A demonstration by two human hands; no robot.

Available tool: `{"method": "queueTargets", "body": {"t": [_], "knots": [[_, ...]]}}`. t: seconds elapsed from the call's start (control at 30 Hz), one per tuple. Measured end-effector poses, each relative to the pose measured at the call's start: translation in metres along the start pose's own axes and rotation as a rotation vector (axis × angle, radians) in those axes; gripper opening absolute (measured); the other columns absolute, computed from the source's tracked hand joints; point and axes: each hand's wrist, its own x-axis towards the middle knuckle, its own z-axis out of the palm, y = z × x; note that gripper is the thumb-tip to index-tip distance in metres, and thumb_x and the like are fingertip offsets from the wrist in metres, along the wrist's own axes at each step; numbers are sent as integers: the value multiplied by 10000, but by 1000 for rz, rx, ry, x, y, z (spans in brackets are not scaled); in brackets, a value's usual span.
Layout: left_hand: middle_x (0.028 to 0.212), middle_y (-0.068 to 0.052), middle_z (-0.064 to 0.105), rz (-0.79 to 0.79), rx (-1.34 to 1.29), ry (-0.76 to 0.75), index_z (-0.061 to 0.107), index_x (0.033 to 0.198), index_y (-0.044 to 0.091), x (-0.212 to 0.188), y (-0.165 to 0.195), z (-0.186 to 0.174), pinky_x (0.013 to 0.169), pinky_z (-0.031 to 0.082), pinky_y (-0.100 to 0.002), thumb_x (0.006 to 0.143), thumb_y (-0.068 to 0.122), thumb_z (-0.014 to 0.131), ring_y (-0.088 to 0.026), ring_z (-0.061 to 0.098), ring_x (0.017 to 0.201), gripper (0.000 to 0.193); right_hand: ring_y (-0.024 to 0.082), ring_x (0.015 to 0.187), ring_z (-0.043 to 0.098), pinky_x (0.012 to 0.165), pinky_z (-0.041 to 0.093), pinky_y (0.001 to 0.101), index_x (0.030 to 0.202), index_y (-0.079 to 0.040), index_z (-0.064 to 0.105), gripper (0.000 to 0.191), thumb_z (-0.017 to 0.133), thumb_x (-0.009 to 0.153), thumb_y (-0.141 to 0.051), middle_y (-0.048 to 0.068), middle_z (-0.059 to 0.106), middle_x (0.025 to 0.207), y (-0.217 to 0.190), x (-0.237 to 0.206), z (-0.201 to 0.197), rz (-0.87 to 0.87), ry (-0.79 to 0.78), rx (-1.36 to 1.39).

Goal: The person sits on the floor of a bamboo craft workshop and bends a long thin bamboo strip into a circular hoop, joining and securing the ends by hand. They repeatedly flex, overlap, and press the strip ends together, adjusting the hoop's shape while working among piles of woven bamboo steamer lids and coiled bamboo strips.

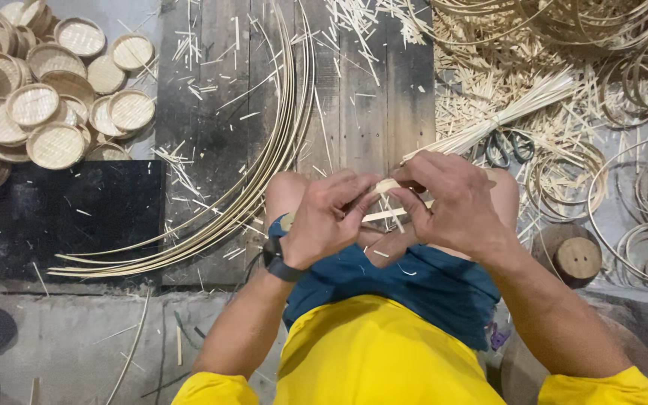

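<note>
Pale bamboo strip (384, 215) (thin, flat) between fingertips

Woven trays (46, 97) heaped far left, bent strips (264, 165) on planks (369, 97) centre, apparently scissors (508, 146) right, among hoops (639, 187).

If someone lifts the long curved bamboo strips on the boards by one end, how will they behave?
The long bamboo strips look thin and already bowed, so they would probably flex and sag. They lie loose, so likely slide apart.
</note>
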Motion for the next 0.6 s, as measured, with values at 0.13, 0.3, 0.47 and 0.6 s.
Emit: {"method": "queueTargets", "body": {"t": [0.13,0.3,0.47,0.6], "knots": [[883,-59,706,-119,-157,-63,722,1203,18,4,-2,-9,624,487,-231,913,34,776,-88,599,704,296,366,881,670,778,521,446,1013,-45,691,255,757,816,-192,140,698,969,-5,-9,-13,-184,219,-214],[977,-59,732,-179,-339,10,677,1237,-10,4,4,-7,763,560,-205,927,43,744,-47,660,873,322,101,742,645,649,494,253,998,-34,712,155,673,999,-184,21,706,831,-3,-35,8,253,110,392],[953,-73,736,23,-77,111,705,1181,20,1,4,5,693,559,-228,921,23,787,-117,709,807,272,14,610,502,519,400,214,914,-7,722,133,665,961,-118,-36,605,666,12,-49,47,474,9,624],[880,-85,675,144,21,99,708,1185,21,0,-3,5,626,507,-268,924,-16,765,-175,670,725,269,11,627,455,537,400,225,847,-3,658,182,605,1000,-86,-52,544,662,18,-55,73,441,54,707]]}}
